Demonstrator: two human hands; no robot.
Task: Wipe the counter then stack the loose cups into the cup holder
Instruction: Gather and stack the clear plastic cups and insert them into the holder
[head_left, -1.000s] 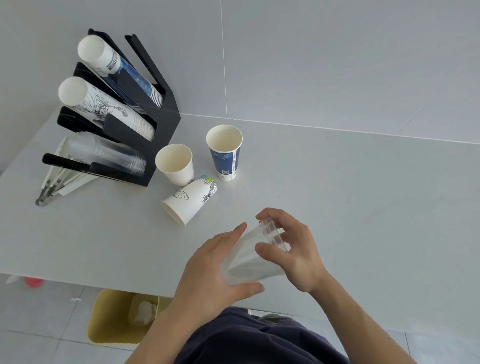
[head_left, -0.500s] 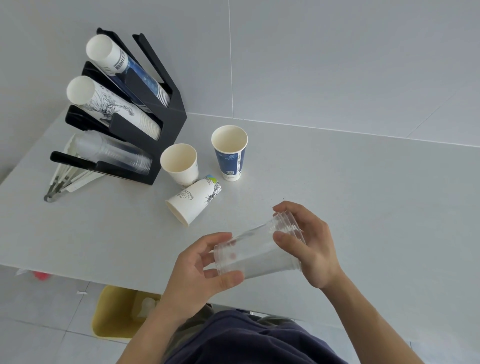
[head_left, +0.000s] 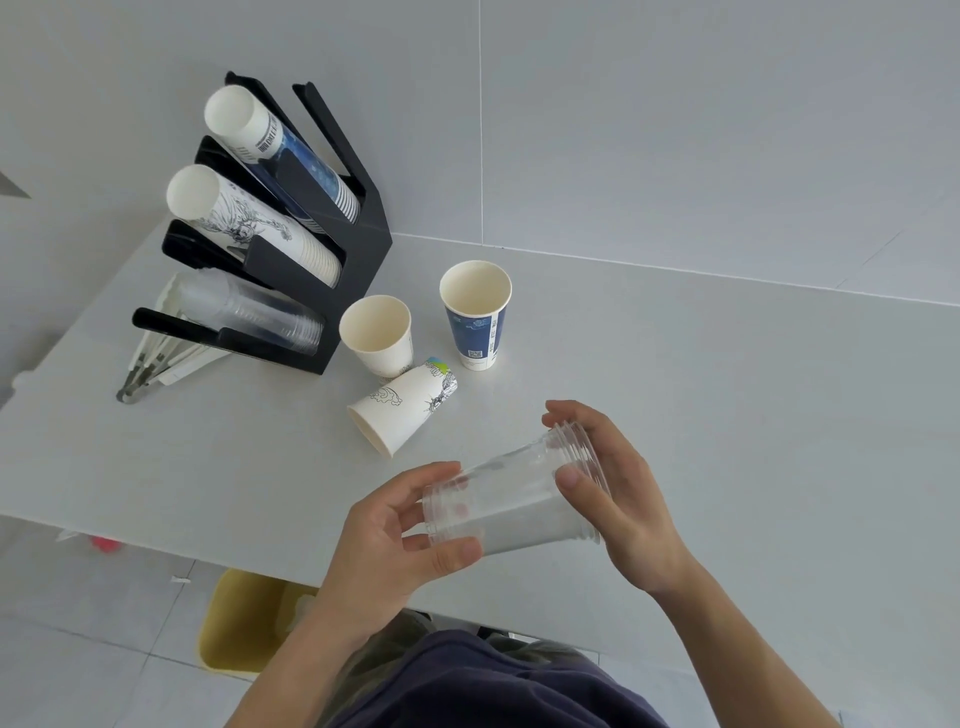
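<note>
1. The grey counter (head_left: 727, 415) fills most of the view; its near edge is cut off by the person's dark clothing.
2. The black cup holder (head_left: 363, 244) stands at the far left, with three slanted stacks: blue paper cups, printed white cups, clear cups lowest.
3. A yellow bin (head_left: 244, 623) shows under the counter edge, partly hidden.
4. Held above the near counter – the clear plastic cups (head_left: 514, 493), nested and lying sideways; how many is hard to count, perhaps three or four.
5. The left hand (head_left: 395, 540) grasps their narrow end; the right hand (head_left: 618, 499) clasps the rim end.
6. Loose on the counter: a blue cup (head_left: 475, 317), a white cup (head_left: 376, 332) – both upright – and a tipped printed cup (head_left: 400, 405).
</note>
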